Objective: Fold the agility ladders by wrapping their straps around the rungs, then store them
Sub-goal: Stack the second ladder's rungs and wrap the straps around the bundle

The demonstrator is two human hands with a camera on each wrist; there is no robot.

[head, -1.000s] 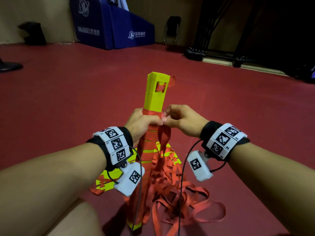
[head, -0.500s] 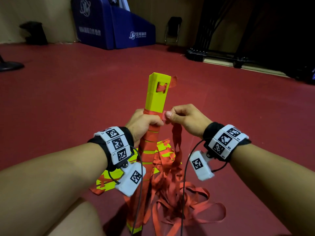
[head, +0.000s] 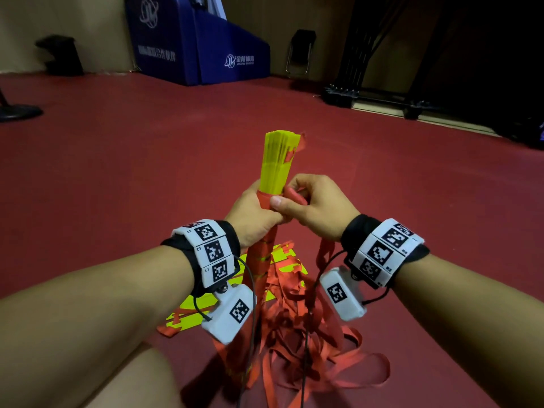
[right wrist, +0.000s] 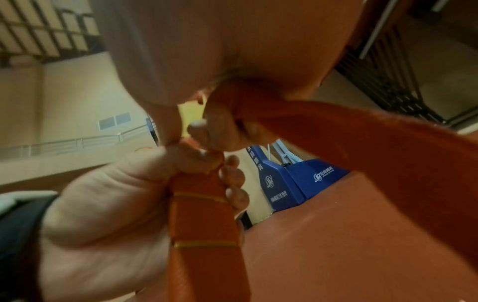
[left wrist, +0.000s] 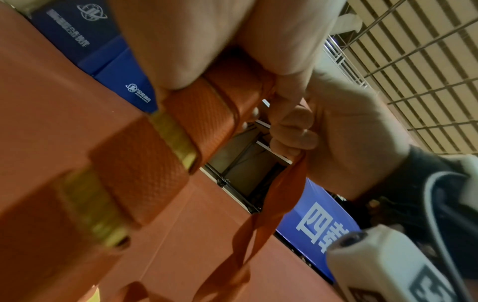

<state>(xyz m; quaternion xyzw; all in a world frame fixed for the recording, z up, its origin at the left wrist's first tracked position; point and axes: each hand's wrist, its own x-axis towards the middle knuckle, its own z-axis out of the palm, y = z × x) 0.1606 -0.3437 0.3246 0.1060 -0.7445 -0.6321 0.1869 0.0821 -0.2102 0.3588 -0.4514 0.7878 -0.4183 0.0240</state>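
A bundle of yellow ladder rungs (head: pixel 278 161) stands upright on the red floor, its lower part wound in orange strap (head: pixel 262 260). My left hand (head: pixel 253 210) grips the wrapped bundle just below the bare yellow top. My right hand (head: pixel 312 206) pinches the orange strap (head: pixel 294 195) against the bundle's right side; the strap's free length (head: pixel 323 254) hangs below that wrist. In the left wrist view the fingers curl round the strap windings (left wrist: pixel 207 102). In the right wrist view the strap (right wrist: pixel 362 132) runs taut from my right fingers.
Loose orange strap loops (head: pixel 309 348) lie piled on the floor at the bundle's foot, with a second yellow ladder (head: pixel 206 307) flat beneath them. Blue padded blocks (head: pixel 194 45) stand against the far wall, a folding chair (head: pixel 300 51) and a black metal frame (head: pixel 382 95) further right.
The bundle has turned so its stacked rung edges face me instead of the flat slotted side. My right hand has carried the strap round to the right side, close against my left.
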